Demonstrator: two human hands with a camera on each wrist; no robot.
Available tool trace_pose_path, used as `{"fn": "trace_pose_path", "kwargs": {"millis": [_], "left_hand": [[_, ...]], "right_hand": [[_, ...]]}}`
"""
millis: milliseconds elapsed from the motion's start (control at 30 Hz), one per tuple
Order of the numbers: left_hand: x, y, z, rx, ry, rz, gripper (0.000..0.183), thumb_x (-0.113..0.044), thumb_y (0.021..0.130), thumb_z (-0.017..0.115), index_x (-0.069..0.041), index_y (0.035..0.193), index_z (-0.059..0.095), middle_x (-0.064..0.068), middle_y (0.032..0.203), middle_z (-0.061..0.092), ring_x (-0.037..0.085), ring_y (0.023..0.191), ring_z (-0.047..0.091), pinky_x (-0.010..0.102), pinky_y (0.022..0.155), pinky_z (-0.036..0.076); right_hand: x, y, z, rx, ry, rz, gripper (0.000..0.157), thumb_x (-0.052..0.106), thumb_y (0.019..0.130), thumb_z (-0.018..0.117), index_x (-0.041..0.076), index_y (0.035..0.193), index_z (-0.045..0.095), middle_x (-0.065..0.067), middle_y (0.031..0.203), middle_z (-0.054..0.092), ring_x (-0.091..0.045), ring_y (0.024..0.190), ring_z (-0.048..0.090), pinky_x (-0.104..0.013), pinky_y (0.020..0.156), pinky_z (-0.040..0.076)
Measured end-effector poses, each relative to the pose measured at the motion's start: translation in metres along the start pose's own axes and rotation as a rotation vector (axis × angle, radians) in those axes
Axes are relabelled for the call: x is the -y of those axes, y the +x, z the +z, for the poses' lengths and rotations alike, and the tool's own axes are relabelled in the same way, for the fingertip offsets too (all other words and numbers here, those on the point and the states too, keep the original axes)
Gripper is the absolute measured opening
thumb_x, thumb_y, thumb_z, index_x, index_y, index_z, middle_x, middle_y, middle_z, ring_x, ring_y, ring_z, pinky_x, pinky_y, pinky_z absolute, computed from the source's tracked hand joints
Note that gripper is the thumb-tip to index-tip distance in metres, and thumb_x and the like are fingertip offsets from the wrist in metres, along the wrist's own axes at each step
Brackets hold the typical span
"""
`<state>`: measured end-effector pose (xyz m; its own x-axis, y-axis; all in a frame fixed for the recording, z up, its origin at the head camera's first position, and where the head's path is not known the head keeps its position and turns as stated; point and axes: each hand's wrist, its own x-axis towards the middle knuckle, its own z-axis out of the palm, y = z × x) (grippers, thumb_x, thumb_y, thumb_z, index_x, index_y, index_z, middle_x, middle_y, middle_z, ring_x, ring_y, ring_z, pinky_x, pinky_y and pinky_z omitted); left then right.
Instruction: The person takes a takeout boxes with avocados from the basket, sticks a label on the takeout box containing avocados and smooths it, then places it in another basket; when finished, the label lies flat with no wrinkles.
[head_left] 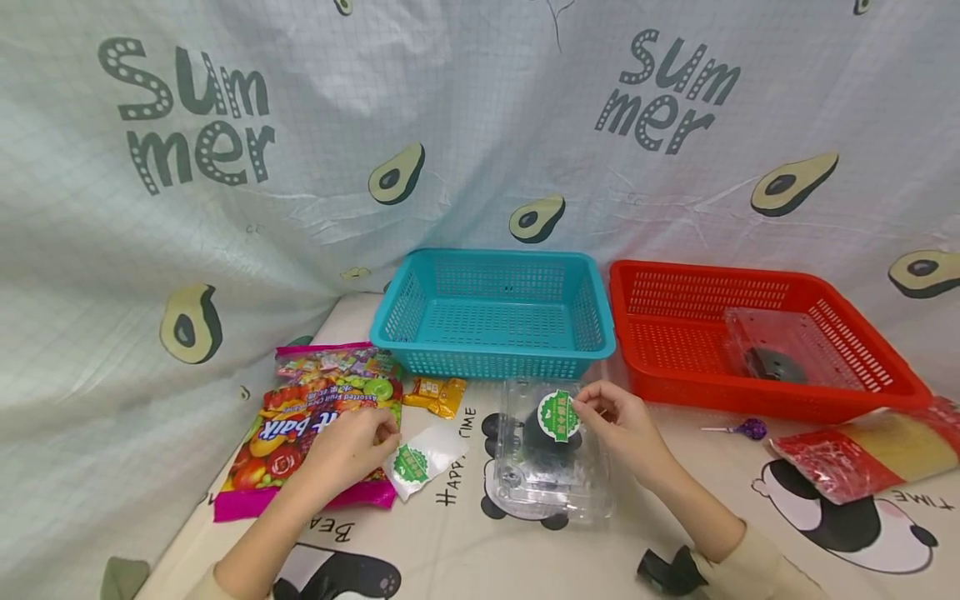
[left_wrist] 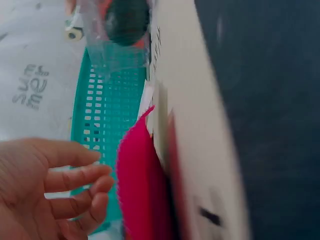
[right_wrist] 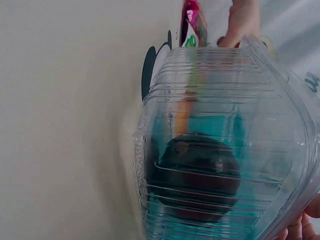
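Observation:
A clear plastic clamshell box [head_left: 555, 487] with a dark, rounded item [right_wrist: 200, 175] inside stands before the person. Over its lid is a round green-and-white sticker [head_left: 557, 416]. The thumb and index finger of the right hand [head_left: 618, 425] pinch the sticker's right edge. To the left, the left hand [head_left: 356, 446] hovers over the pink-edged candy bag [head_left: 281, 425], fingers loosely curled and holding nothing. Beside its fingertips lies a white paper piece [head_left: 438, 454] bearing another green sticker [head_left: 411, 463]. In the left wrist view, that hand [left_wrist: 65, 185] is apart from the bag's pink edge.
Behind the box stands a turquoise basket [head_left: 491, 364]. A red basket [head_left: 720, 392] at right holds another clear box [head_left: 817, 350]. An orange wrapped snack [head_left: 435, 397] lies by the candy bag. On the right are a purple lollipop [head_left: 752, 428] and a red-and-yellow packet [head_left: 873, 450].

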<state>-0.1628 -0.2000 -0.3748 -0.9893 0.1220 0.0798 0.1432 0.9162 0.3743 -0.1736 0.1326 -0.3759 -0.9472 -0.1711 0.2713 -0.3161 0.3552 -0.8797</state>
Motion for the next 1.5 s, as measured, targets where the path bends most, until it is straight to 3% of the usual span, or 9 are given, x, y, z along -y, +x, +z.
{"fn": "trace_pose_path", "kwargs": {"millis": [133, 367, 533, 733, 867, 1233, 1400, 1500], "left_hand": [[-0.022, 0.006, -0.002, 0.003, -0.027, 0.073, 0.007, -0.022, 0.077, 0.066, -0.016, 0.082, 0.065, -0.007, 0.07, 0.057, 0.008, 0.06, 0.047, 0.02, 0.051, 0.041], [-0.063, 0.021, 0.006, 0.031, -0.219, 0.315, 0.008, -0.024, 0.082, 0.061, -0.018, 0.085, 0.066, -0.013, 0.071, 0.058, 0.003, 0.068, 0.051, 0.017, 0.057, 0.044], [-0.09, 0.037, 0.012, 0.097, -0.328, 0.38, 0.015, -0.029, 0.086, 0.057, -0.018, 0.09, 0.066, -0.012, 0.077, 0.062, 0.002, 0.072, 0.055, 0.019, 0.062, 0.046], [-0.107, 0.048, 0.021, 0.178, -0.356, 0.418, 0.015, -0.029, 0.086, 0.057, -0.018, 0.088, 0.066, -0.012, 0.076, 0.061, 0.003, 0.072, 0.054, 0.019, 0.061, 0.045], [-0.111, 0.047, 0.028, 0.163, -0.376, 0.409, 0.011, -0.029, 0.085, 0.058, -0.02, 0.083, 0.063, -0.013, 0.072, 0.058, 0.004, 0.069, 0.052, 0.019, 0.06, 0.045], [-0.114, 0.048, 0.037, 0.145, -0.432, 0.357, 0.013, -0.028, 0.082, 0.061, -0.019, 0.073, 0.06, -0.01, 0.064, 0.055, 0.007, 0.062, 0.049, 0.021, 0.055, 0.042], [-0.115, 0.048, 0.04, 0.084, -0.359, 0.36, 0.013, -0.029, 0.081, 0.062, -0.022, 0.071, 0.06, -0.013, 0.064, 0.053, 0.008, 0.065, 0.043, 0.026, 0.068, 0.033], [-0.116, 0.047, 0.041, 0.032, -0.292, 0.367, 0.014, -0.031, 0.08, 0.062, -0.024, 0.068, 0.06, -0.012, 0.068, 0.051, 0.01, 0.071, 0.039, 0.029, 0.069, 0.027]], "right_hand": [[0.0, 0.0, 0.001, -0.002, -0.013, 0.016, 0.012, 0.015, 0.084, 0.06, 0.004, 0.089, 0.058, -0.006, 0.074, 0.057, -0.014, 0.067, 0.05, -0.02, 0.057, 0.041], [-0.004, 0.0, 0.003, 0.009, -0.071, 0.038, 0.008, 0.017, 0.083, 0.061, 0.01, 0.086, 0.058, -0.003, 0.072, 0.058, -0.016, 0.065, 0.051, -0.021, 0.055, 0.042], [-0.006, 0.002, 0.004, 0.012, -0.103, 0.026, 0.007, 0.017, 0.083, 0.062, 0.011, 0.085, 0.059, -0.002, 0.071, 0.059, -0.016, 0.062, 0.049, -0.021, 0.053, 0.041], [0.008, 0.001, 0.004, 0.032, -0.082, 0.01, 0.008, 0.013, 0.083, 0.062, 0.005, 0.084, 0.059, -0.004, 0.069, 0.057, -0.013, 0.059, 0.046, -0.02, 0.051, 0.038], [0.026, -0.002, 0.004, 0.034, -0.092, 0.015, 0.004, 0.005, 0.082, 0.06, 0.001, 0.083, 0.058, -0.009, 0.069, 0.058, -0.013, 0.058, 0.045, -0.02, 0.051, 0.037], [-0.008, 0.003, 0.004, -0.012, -0.149, -0.008, 0.006, 0.013, 0.08, 0.066, 0.011, 0.081, 0.061, 0.0, 0.069, 0.057, -0.013, 0.06, 0.047, -0.021, 0.051, 0.039], [-0.008, 0.002, 0.007, -0.053, -0.252, -0.041, 0.008, 0.014, 0.076, 0.069, 0.017, 0.079, 0.061, 0.005, 0.068, 0.056, -0.012, 0.06, 0.047, -0.02, 0.051, 0.04], [-0.008, 0.0, 0.008, -0.072, -0.291, -0.056, 0.011, 0.014, 0.074, 0.07, 0.018, 0.08, 0.061, 0.008, 0.069, 0.056, -0.012, 0.062, 0.047, -0.02, 0.053, 0.041]]}}
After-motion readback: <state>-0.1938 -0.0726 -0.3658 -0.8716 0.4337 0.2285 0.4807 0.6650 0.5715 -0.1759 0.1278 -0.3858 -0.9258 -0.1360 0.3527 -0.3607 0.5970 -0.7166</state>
